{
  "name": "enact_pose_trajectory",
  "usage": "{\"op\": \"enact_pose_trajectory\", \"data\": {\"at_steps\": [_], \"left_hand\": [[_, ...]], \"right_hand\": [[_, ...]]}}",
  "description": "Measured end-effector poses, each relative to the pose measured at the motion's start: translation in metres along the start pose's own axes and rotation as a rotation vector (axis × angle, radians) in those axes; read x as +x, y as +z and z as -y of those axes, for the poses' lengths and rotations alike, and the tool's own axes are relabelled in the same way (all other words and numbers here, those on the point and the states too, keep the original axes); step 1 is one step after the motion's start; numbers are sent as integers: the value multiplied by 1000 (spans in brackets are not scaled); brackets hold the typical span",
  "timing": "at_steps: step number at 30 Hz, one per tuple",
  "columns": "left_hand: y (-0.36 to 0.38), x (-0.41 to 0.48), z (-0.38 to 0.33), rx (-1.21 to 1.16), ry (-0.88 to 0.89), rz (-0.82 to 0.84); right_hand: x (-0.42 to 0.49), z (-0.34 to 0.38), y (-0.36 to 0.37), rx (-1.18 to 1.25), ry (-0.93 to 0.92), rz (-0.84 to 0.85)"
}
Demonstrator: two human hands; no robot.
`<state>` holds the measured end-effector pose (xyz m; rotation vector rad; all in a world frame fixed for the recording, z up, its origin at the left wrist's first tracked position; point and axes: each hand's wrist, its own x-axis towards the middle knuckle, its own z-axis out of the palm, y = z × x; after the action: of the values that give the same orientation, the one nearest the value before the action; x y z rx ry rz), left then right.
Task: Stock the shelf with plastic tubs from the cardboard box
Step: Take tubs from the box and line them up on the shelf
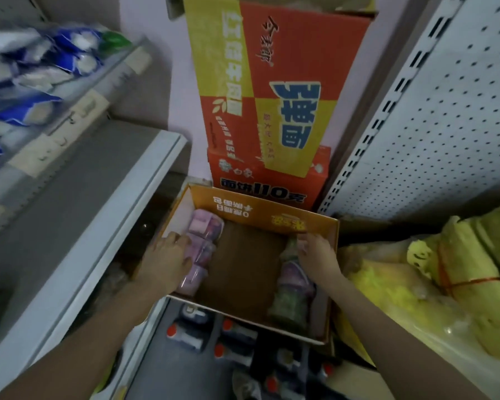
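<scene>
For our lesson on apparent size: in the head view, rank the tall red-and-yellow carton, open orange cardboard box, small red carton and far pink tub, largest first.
1-2. The tall red-and-yellow carton and the open orange cardboard box: alike; the box is nearer, so unranked.
3. The small red carton, partly hidden.
4. The far pink tub.

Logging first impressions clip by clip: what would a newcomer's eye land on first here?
A tall red-and-yellow carton dominates the back wall. Below it, both hands reach into the open cardboard box: left hand on purple tubs along its left side, right hand at a second stack opposite.
</scene>
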<state>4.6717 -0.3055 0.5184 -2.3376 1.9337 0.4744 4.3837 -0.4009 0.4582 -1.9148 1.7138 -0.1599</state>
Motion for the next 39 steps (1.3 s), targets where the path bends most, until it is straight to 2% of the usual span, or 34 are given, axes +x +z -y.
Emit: {"op": "enact_pose_trajectory", "data": {"at_steps": [4, 12, 16, 20, 25, 27, 32, 36, 39], "left_hand": [[26, 22, -7, -48, -16, 94], [67, 57, 1, -73, -11, 128], [83, 64, 17, -174, -71, 201], [94, 76, 34, -296, -168, 211], [111, 92, 57, -363, -203, 234], [116, 92, 66, -362, -183, 200], [117, 86, 89, -246, 52, -6], [117, 84, 100, -96, 118, -46], [111, 82, 110, -25, 114, -105]], "right_hand": [[5, -15, 24, 19, 130, 46], [6, -33, 65, 129, 243, 73], [15, -14, 92, 176, 272, 97], [22, 11, 118, 156, 272, 139], [31, 36, 147, 222, 260, 132], [37, 49, 158, 235, 243, 147], [50, 90, 193, 301, 238, 207], [64, 121, 216, 505, 361, 344], [76, 135, 232, 625, 440, 361]]}}
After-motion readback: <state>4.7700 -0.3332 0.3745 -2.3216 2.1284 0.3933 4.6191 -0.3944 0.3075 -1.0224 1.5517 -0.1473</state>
